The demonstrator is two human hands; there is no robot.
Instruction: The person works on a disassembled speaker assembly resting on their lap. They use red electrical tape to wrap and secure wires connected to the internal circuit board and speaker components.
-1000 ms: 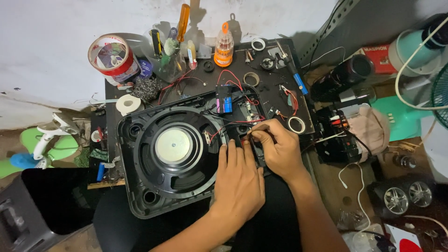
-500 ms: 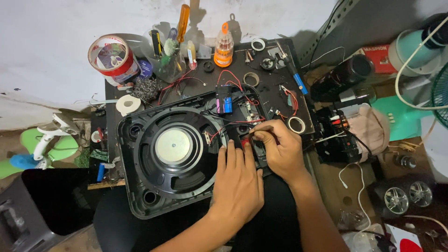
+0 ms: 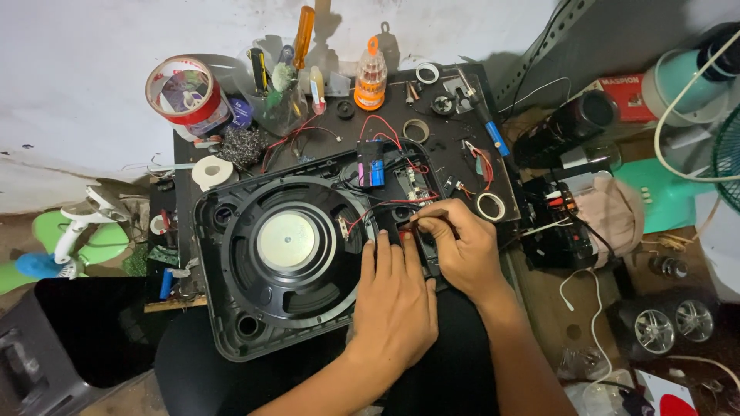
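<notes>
A black speaker housing (image 3: 223, 323) with a large woofer (image 3: 287, 240) lies across my lap and the workbench. My left hand (image 3: 393, 300) rests flat on the housing's right side, its fingertips on a black part beside the woofer. My right hand (image 3: 462, 246) is curled just right of it, thumb and forefinger pinched on a thin red wire (image 3: 385, 205) that runs toward the woofer terminal. A small circuit board (image 3: 408, 183) and a blue battery pack (image 3: 371, 163) sit just beyond the fingers. What lies under my right palm is hidden.
The black bench (image 3: 324, 131) holds a tape-roll tin (image 3: 185, 92), a cup of tools (image 3: 281, 92), an orange screwdriver set (image 3: 370, 81), tape rings (image 3: 490, 205) and a soldering iron (image 3: 482, 115). A black amplifier box (image 3: 559, 231) and cables sit at right, a fan (image 3: 728, 154) at the far right.
Both hands stay in the same spot. My right fingers have shifted slightly on the wire near the circuit board.
</notes>
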